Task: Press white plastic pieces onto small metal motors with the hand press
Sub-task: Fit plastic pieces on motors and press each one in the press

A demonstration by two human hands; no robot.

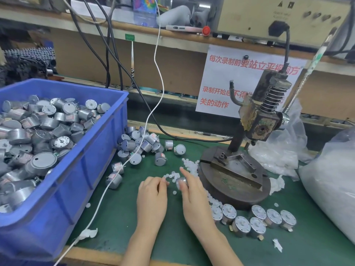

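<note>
My right hand (194, 194) grips a small silver motor (181, 182) just above the green mat, its index finger pointing forward. My left hand (152, 194) reaches its fingertips into a scatter of small white plastic pieces (173, 175) and seems to pinch one; the pinch itself is blurred. The rusty hand press (257, 120) stands to the right on its round iron base (234, 191), nothing under its ram. Several motors with white pieces on them (255, 219) stand in front of the base.
A blue bin (80, 169) full of motors fills the left side. Loose motors (142, 148) lie beside it. A white cable (123, 169) crosses the mat. Plastic bags (330, 185) sit at the right. A shelf with a grey power unit (278, 18) runs behind.
</note>
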